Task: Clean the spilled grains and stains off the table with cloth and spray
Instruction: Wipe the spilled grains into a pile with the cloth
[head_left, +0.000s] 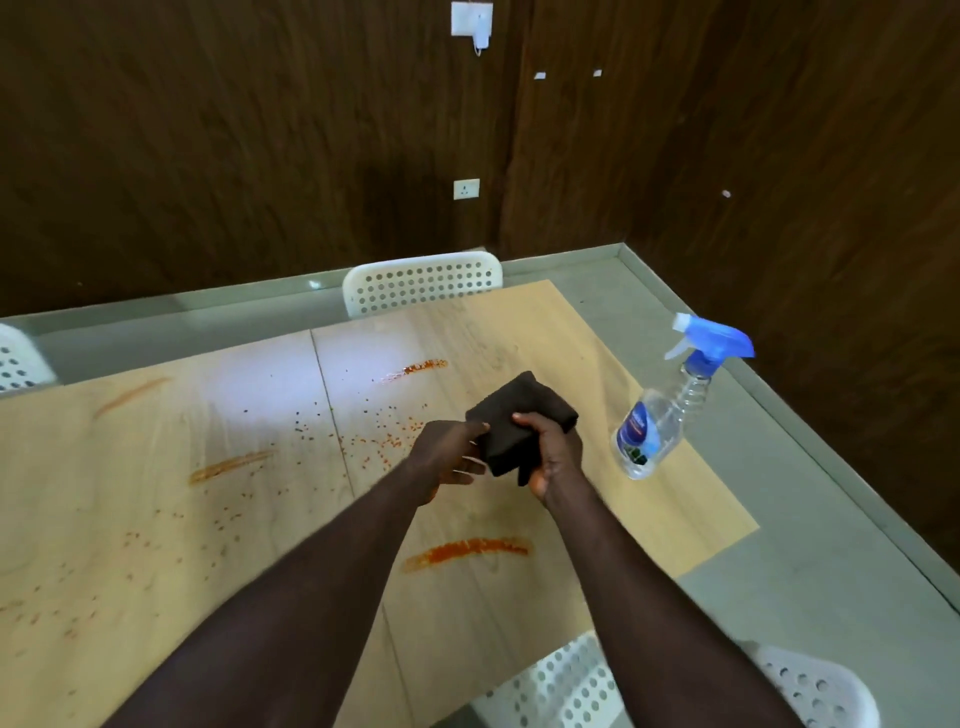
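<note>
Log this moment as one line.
phase: pre-wipe | left hand: pinches dark cloth | right hand: grips dark cloth | spray bottle: standing on table, untouched | stains and grains: on table

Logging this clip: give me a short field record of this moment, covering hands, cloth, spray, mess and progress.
left hand: pinches the left edge of the cloth
right hand: grips the cloth, thumb on top
cloth: dark, folded, held above the table
spray bottle: upright on the table, right of the hands, untouched, blue trigger
stains: several orange streaks, unwiped
grains: scattered, mostly left of the hands
progress: wiping not yet begun
surroundings: white perforated chair at the far edge
</note>
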